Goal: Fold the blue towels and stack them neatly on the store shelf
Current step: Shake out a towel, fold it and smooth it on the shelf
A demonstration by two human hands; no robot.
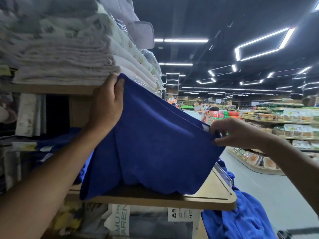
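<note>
One blue towel (155,149) is in hand at this moment, stretched between two raised hands above the wooden shelf (212,195); its scalloped lower edge hangs down and brushes the shelf board, so it is not yet folded, by my reading. At the far left, behind the left forearm, darker blue cloth (57,140) lies on the same shelf level, with a pale tag showing; it may be towels already laid down, though blur keeps me from saying how neat or how many. Above it, a stack of pale folded linens (65,54) fills the upper shelf. The left hand (107,104) is closed on the towel's upper left corner, fingers curled over the hem, held high, just beside the edge of the upper shelf; the right hand (236,131) sits lower and pinches the opposite corner between thumb and fingertips, the other fingers loose. The cloth between them slopes down to the right and looks doubled over, with a soft crease down its left part. At the lower right, beyond the shelf's clear plastic lip (224,175), a loose heap of blue towels (241,219) hangs crumpled below the shelf end; I judge these still wait to be folded. So the job seems partly done at most: this towel needs its folds and a place on the stack; the heap follows.
</note>
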